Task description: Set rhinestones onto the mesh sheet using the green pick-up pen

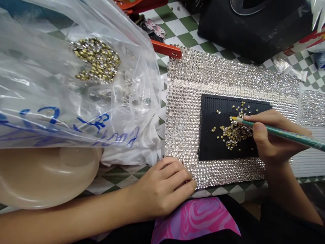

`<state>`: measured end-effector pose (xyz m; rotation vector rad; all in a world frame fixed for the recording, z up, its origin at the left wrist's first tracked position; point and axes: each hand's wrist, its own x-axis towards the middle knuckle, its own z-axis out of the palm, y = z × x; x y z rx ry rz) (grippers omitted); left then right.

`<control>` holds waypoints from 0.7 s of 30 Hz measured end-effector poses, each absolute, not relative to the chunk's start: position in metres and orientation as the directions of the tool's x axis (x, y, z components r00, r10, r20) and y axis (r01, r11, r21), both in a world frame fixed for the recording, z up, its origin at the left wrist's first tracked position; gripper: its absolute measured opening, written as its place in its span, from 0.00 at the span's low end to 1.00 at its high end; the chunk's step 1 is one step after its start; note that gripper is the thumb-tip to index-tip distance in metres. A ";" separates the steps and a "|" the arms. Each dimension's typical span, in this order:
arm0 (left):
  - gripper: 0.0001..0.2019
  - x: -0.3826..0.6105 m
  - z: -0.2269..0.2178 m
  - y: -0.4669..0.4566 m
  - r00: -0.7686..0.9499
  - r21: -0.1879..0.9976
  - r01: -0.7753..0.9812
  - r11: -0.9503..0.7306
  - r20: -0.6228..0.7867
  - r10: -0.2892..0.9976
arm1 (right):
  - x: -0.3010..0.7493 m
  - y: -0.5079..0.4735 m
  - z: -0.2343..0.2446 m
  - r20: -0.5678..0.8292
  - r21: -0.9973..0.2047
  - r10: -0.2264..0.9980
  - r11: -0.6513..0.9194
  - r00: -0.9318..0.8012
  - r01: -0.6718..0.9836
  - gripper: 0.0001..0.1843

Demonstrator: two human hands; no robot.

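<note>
My right hand (pixel 275 137) is closed around a green pencil (pixel 284 133) with a yellow tip. The tip touches or hovers just over a loose pile of gold-backed rhinestones (pixel 236 135); which of the two I cannot tell. The pile is scattered on a black ridged tray (pixel 210 145), which lies on a sheet densely covered with clear rhinestones (pixel 181 112). At the sheet's near left corner, my left hand (pixel 170 188) rests palm down, its fingers bent a little and slightly apart over the edge. Its thumb is hidden.
A clear plastic bag (pixel 137 112) with blue writing holds more rhinestones (pixel 99 61) on the left. Below it is a beige bowl (pixel 50 179). An orange-handled tool (pixel 166 49) touches the sheet's far corner. Behind stands a black box (pixel 251 30). The tablecloth (pixel 188 25) is checkered.
</note>
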<state>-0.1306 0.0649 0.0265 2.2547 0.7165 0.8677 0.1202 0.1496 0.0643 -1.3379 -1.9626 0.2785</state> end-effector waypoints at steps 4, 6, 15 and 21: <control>0.13 -0.131 0.027 0.064 0.632 0.694 0.267 -0.669 0.399 0.665 | 0.120 0.154 0.066 0.502 -0.538 0.847 0.463 -0.173 0.705 0.12; 0.13 -0.131 0.028 0.064 0.636 0.697 0.267 -0.666 0.392 0.665 | 0.118 0.159 0.068 0.539 -0.530 0.826 0.487 -0.167 0.695 0.10; 0.12 -0.130 0.026 0.063 0.632 0.697 0.261 -0.668 0.400 0.664 | 0.093 0.203 0.073 0.477 -0.453 0.821 0.537 -0.315 0.712 0.06; 0.11 -0.131 0.026 0.063 0.630 0.691 0.255 -0.677 0.412 0.658 | 0.081 0.223 0.065 0.466 -0.479 0.792 0.600 -0.394 0.641 0.06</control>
